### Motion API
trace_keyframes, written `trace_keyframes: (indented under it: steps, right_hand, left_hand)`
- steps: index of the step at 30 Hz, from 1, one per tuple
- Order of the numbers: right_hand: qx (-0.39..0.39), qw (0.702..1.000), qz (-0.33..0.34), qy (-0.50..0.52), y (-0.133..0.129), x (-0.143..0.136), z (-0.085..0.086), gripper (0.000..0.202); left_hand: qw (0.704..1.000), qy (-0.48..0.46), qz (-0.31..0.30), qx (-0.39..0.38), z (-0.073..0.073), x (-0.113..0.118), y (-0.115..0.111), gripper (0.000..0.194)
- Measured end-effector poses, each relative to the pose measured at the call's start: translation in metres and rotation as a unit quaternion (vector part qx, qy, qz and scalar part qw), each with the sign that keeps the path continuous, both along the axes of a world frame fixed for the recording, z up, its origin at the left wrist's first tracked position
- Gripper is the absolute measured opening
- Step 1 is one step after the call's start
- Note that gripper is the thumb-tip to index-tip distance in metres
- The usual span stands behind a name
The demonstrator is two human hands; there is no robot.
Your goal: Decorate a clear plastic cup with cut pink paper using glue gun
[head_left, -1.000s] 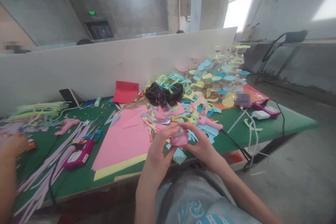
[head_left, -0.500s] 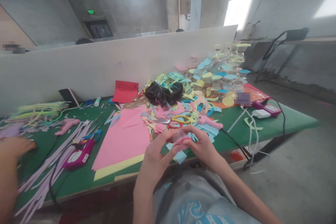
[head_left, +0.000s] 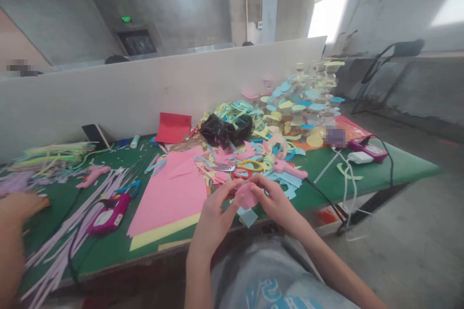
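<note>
Between both hands, close to the table's front edge, is a pink paper disc (head_left: 247,197), its flat face turned toward me. A small clear plastic piece showed on it a moment ago but is now hidden behind the paper. My left hand (head_left: 221,210) pinches its left side between thumb and fingers. On the right side, my right hand (head_left: 270,198) grips the rim with bent fingers. Beyond the hands lie scissors with yellow handles (head_left: 250,165) and a pink glue gun (head_left: 290,170). Pale blue paper scraps (head_left: 248,216) lie just below the disc.
Pink sheets (head_left: 174,188) cover the table's middle. Behind them are a black plastic bag (head_left: 226,130) and stacked clear cups with coloured discs (head_left: 308,101). Purple power packs (head_left: 110,215) trail cables. At left, a co-worker's hand (head_left: 23,205) reaches over paper strips.
The pink disc has tilted up, so its flat face now shows where the clear plastic was visible before. My fingers have shifted slightly around it.
</note>
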State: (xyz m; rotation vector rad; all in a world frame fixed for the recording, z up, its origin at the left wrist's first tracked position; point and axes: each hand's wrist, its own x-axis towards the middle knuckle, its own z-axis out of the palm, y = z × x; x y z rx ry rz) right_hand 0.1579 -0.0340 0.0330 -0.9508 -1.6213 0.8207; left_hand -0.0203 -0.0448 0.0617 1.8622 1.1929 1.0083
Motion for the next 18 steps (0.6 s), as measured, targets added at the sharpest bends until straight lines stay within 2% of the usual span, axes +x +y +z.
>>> trace_keyframes:
  steps: [6, 13, 18]
  right_hand:
    - [-0.05, 0.998, -0.022, 0.003, 0.003, -0.0024, -0.0026, 0.032]
    - [-0.071, 0.997, -0.029, -0.007, 0.0058, -0.0024, -0.0043, 0.035]
    - [-0.086, 0.996, -0.013, 0.015, 0.0054, -0.0062, -0.0041, 0.031]
  left_hand:
    - [0.999, 0.038, 0.012, -0.003, -0.0001, 0.0054, 0.0004, 0.042]
    - [0.998, 0.051, 0.016, -0.041, 0.0022, 0.0058, 0.0019, 0.044]
    - [0.997, 0.051, 0.03, -0.046, 0.0006, 0.0062, 0.0037, 0.042]
